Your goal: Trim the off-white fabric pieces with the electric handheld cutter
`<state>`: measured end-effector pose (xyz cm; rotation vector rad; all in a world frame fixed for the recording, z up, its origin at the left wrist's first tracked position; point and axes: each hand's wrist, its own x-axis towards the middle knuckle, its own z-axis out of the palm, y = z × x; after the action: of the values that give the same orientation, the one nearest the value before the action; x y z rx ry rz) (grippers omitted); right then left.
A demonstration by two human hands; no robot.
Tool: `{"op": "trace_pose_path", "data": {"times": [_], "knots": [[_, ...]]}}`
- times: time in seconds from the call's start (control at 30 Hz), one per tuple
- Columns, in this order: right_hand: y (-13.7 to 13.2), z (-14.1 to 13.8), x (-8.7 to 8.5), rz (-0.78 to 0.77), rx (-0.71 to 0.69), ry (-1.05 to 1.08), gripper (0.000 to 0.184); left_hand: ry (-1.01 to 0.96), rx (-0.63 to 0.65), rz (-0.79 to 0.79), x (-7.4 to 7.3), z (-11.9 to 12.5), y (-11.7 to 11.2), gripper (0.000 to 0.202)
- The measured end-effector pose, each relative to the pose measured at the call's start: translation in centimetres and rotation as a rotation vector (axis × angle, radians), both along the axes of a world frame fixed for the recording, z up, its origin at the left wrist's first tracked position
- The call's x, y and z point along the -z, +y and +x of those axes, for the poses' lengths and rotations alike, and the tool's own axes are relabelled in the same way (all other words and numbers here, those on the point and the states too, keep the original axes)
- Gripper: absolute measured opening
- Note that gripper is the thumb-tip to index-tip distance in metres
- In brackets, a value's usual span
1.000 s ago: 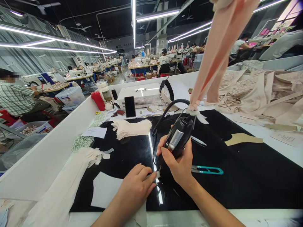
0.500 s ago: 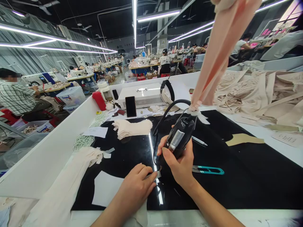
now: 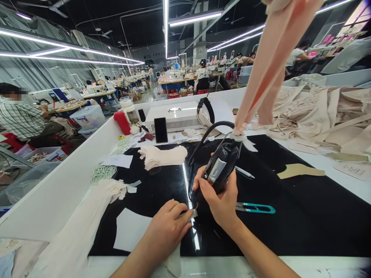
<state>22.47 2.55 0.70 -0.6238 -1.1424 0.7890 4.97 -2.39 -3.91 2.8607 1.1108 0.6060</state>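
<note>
My right hand is wrapped around a black corded hand tool with a silver plate on its side. The tool tilts down toward the glossy black work surface; its lower end is partly hidden by my hand. Pink fabric strips are tied at its top and run upward. To the left of the tool, my left hand is closed, its fingertips pressing a small grey strip against the surface, close to the tool's lower end. A white sheet lies partly under my left forearm.
Teal thread snips and a pen lie right of the tool. Stacked cream fabric pieces, a phone and a white metal box stand farther back. Cream fabric lines the left; a fabric pile fills the right.
Both hands and the tool keep nearly the same position. The view has shifted very slightly, and the hanging pink strips have swayed a little.
</note>
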Motion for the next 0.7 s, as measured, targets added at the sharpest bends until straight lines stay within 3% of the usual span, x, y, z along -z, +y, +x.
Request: {"op": "trace_pose_path", "data": {"times": [0.2,0.7], "knots": [[-0.6,0.3,-0.3,0.001,-0.020,0.039,0.029,0.018,-0.009,0.003,0.1,0.0,-0.1,0.027],[-1.2,0.2,0.0,-0.020,-0.031,0.058,0.042,0.018,-0.007,0.024,0.5,-0.1,0.1,0.026]]}}
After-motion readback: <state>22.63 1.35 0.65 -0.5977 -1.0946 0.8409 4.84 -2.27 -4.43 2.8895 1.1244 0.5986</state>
